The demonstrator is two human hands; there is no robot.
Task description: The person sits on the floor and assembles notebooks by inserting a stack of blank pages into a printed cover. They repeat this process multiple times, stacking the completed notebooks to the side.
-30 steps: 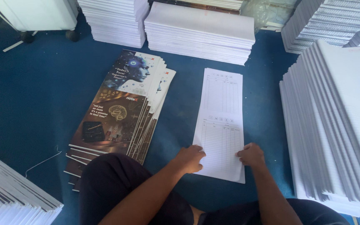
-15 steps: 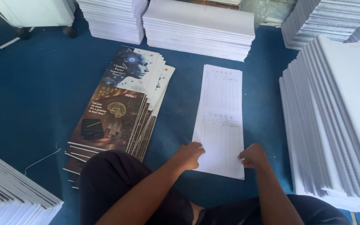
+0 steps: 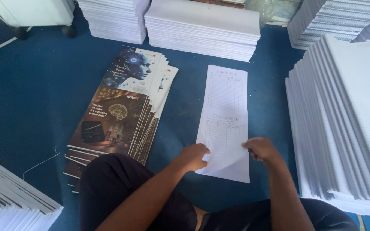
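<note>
**Gripping the near end of a printed sheet**

Reaching forward from a seated pose on the blue floor [image 3: 31, 107], both forearms stretch out over dark-clothed legs [image 3: 125, 188] toward a long white sheet [image 3: 227, 107]. The left hand [image 3: 195, 156] sits at the sheet's near left edge, knuckles up, fingers curled down onto the paper. The right hand [image 3: 260, 148] is at the near right edge, fingers bent and pinching the paper, whose corner lifts slightly beneath it. Both hands are thus closed narrowly on the sheet; how many leaves they hold cannot be told.

The sheet lies lengthwise away from the person, flat on the floor, printed with two ruled forms, one above the other. It sits between a fanned pile of covers [image 3: 120, 107] on the left and a tall stack of lined paper [image 3: 343, 124] on the right, apart from both.

The covers are dark and glossy, showing a brain drawing on the near half and a bluish head on the far half; they are stepped so each edge shows. Their near end touches the left knee.

At the near left corner, another stack of paper [image 3: 9, 201] slopes into view.

Farther off, past the sheet's far end, two more white stacks [image 3: 202, 25] stand side by side, with a further one [image 3: 330, 21] at the far right. A white wheeled unit [image 3: 35, 13] stands at the far left.
</note>
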